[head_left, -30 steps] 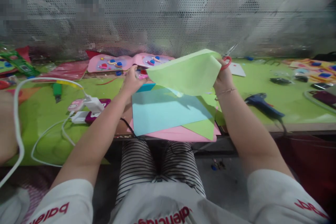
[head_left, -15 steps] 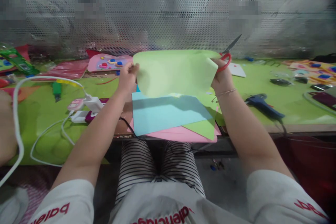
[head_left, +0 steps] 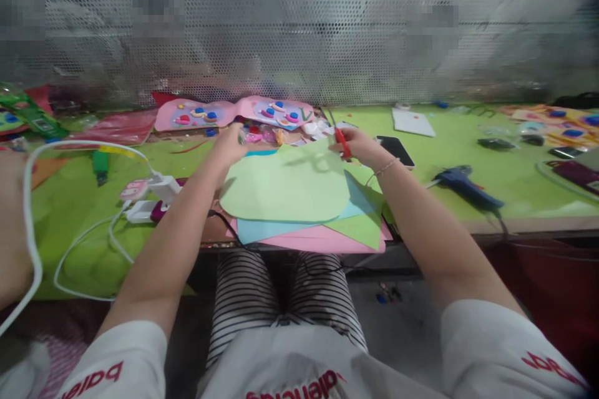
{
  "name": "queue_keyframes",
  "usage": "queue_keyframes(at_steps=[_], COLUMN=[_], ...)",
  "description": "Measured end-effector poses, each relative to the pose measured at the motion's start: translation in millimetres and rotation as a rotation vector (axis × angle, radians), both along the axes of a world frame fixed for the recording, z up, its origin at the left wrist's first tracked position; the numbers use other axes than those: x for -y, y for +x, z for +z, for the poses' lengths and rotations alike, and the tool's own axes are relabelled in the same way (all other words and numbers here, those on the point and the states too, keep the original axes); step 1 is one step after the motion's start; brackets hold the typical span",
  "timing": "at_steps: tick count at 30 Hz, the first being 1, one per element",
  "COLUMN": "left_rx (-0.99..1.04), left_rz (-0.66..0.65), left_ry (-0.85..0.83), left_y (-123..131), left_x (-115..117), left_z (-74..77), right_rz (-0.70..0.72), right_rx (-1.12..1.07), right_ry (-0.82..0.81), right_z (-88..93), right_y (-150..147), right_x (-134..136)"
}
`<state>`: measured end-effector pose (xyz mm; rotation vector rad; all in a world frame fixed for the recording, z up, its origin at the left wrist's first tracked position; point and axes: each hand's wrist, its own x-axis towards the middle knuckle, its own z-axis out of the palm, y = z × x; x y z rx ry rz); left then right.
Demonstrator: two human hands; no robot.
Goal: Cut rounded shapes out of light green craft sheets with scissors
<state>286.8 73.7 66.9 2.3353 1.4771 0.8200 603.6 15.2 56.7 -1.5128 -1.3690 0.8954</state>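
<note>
1. The person's 2 bare forearms reach forward over the worktop (head_left: 461,143), angled inward from short white sleeves with red lettering.
2. The left hand (head_left: 231,144) is bent at the far left part of a pale green sheet (head_left: 285,186); whether its fingers close on the sheet, I cannot tell.
3. The right hand (head_left: 356,147) is clamped on red-handled scissors (head_left: 344,144), blades pointing up and away, near the sheet's far right corner. A thin bracelet (head_left: 388,166) circles that wrist.
4. The pale green sheet lies nearly flat between the hands, on top of a light blue sheet (head_left: 281,232), a brighter green sheet (head_left: 362,230) and pink sheeting (head_left: 309,240) at the front edge.
5. Green covering spreads over the worktop on both sides. Right of the right hand lies a black phone (head_left: 397,151); farther right, a dark blue glue gun (head_left: 470,187).
6. On the left are white plugs (head_left: 165,188) with looping cables, and part of another person's arm (head_left: 12,230).
7. Behind the stack lie 2 decorated pink pieces (head_left: 276,113) with blue and red details.
8. A perforated metal panel (head_left: 299,25) stands along the back.
</note>
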Motion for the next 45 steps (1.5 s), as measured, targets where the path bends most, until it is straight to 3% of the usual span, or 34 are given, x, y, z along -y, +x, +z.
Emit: queue_keyframes(at_steps=[5,7,13,18,22,27,31,37,42,45], left_rx=[0.002,-0.054,-0.212,-0.295,-0.249,-0.195,-0.153,-0.160,-0.145,-0.123], left_rz=[-0.412,-0.483,-0.393,-0.169,-0.166,-0.080,-0.041,-0.044,-0.043,-0.061], left_ry=[-0.328,-0.374,-0.202,0.007,0.135,0.183,0.196,0.219,0.216,0.224], left_y=[14,21,63,83,78,73,75,75,72,72], left_x=[25,28,28,20,9,-1,-5,-2,4,6], left_z=[13.8,14.5,0.0,-21.5,-37.6,-48.7,-54.6,-55.4,-49.5,-47.7], right_rz=[0.165,0.202,0.132,0.135,0.167,0.067,0.143,0.230,0.423,0.481], right_rx=[0.058,0.038,-0.026,0.072,0.261,0.648,0.837,0.713,0.565,0.441], right_ry=[0.002,0.032,0.170,0.215,0.184,0.181,0.017,-0.076,-0.270,-0.304], right_z=[0.3,-0.2,-5.5,-14.7,-14.5,4.8,19.9,26.3,25.8,27.2], right_y=[2,3,-19,-31,-20,10,29,32,27,25], right_x=[2,2,-2,-7,-7,3,14,22,25,27])
